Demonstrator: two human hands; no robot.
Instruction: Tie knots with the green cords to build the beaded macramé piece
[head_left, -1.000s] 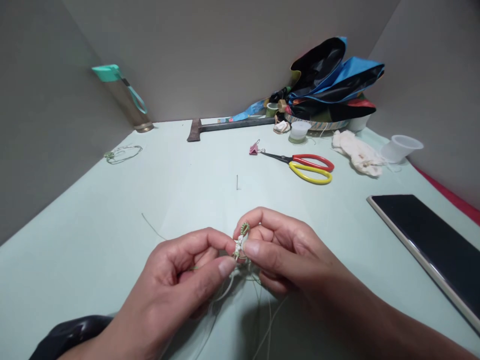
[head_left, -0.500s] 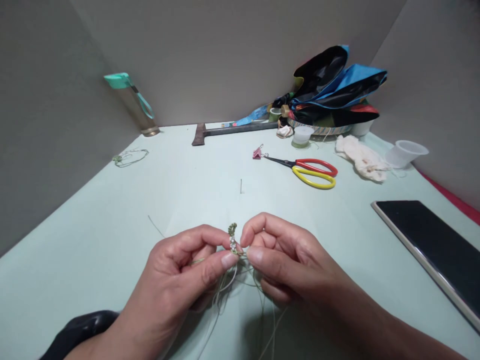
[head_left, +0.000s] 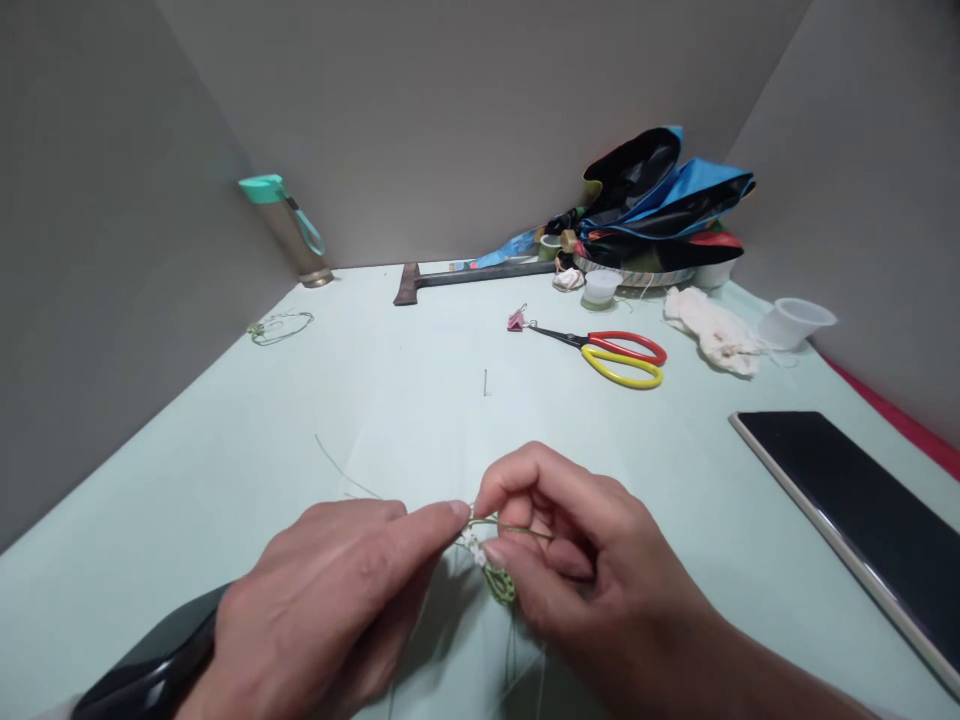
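Observation:
Between my two hands is a small knotted cord piece (head_left: pixel 499 585), with a green looped end and a white part. My left hand (head_left: pixel 352 580) is turned back-up, its index finger and hidden thumb closed at the piece's upper end. Thumb and index finger of my right hand (head_left: pixel 574 540) pinch at the white part and a green cord (head_left: pixel 525 530), which runs across toward the right palm. Thin loose cords hang below. Another thin cord (head_left: pixel 337 465) trails over the table at the left.
Scissors (head_left: pixel 626 360) with red and yellow handles lie ahead beside a pink binder clip (head_left: pixel 516 319). A hammer-like tool (head_left: pixel 480 273) rests at the back. A phone-like slab (head_left: pixel 847 510) is at right, a bottle (head_left: pixel 289 235) at back left, a cord coil (head_left: pixel 281 328) before it.
My left hand has rolled over, back upward. The piece has flipped, its green loop now pointing down and right instead of up. The view has tilted up slightly.

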